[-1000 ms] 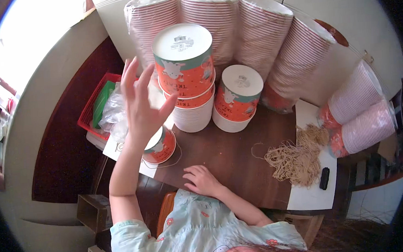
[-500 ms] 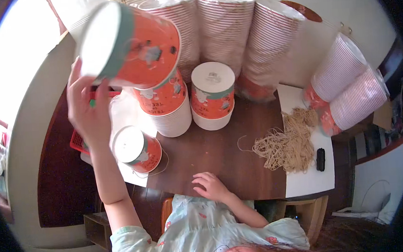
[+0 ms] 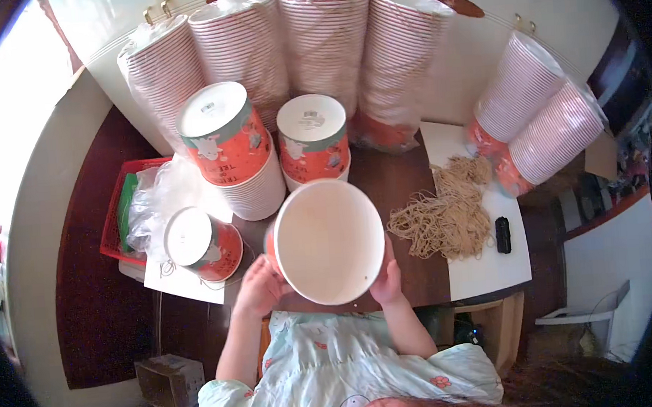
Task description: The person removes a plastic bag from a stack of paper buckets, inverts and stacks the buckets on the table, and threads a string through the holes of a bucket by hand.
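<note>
An orange paper bucket [image 3: 330,240] with a white inside is held above the table's near edge, its round mouth turned up toward me. My left hand [image 3: 259,286] grips its left side, and my right hand [image 3: 387,276] is pressed against the right side, fingers partly hidden behind it. Small specks show near the rim inside. To the left lies a smaller-looking bucket [image 3: 207,244], bottom up, with thin cord around its rim. Beyond the held bucket stand a stack of upside-down buckets [image 3: 225,146] and another upside-down bucket [image 3: 312,141].
Tall plastic-wrapped bucket stacks [image 3: 324,47] line the back, and two more [image 3: 533,109] lean at the right. A tangled heap of beige cord [image 3: 450,218] lies right of my hands, beside a black oblong object [image 3: 503,235]. A red basket [image 3: 111,235] holding clear plastic stands left.
My left hand has brought the bucket down from above the left stack to the front middle, turning its mouth upward. My right hand has risen from the table edge onto the bucket.
</note>
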